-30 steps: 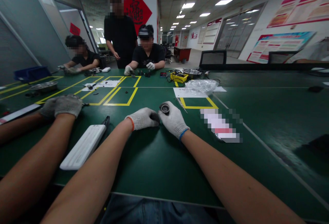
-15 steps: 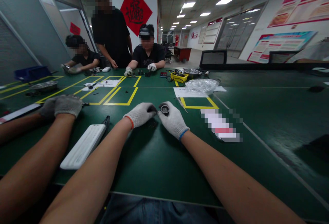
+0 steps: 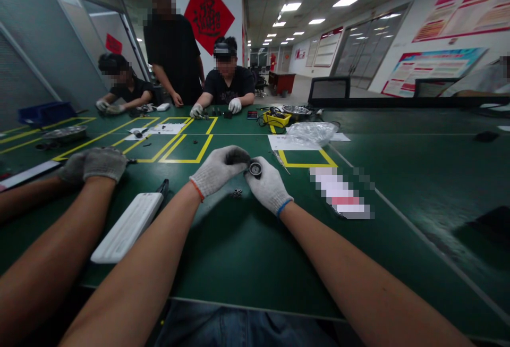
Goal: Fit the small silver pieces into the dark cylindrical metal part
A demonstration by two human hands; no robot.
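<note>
The right hand (image 3: pixel 269 186), gloved, grips a small round metal part (image 3: pixel 255 168) in its fingertips, just above the green tabletop (image 3: pixel 247 251). The gloved left hand (image 3: pixel 218 169) closes over the part's left side, touching it. A small dark piece (image 3: pixel 237 193) lies on the tabletop beneath them; a white bar (image 3: pixel 127 226) rests to the left.

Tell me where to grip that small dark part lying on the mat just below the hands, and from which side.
Pinch the small dark part across its outer edge, coming straight down from above. It lies low on the green table, apart from the left hand and right hand. Its exact shape is too small to tell.
</note>
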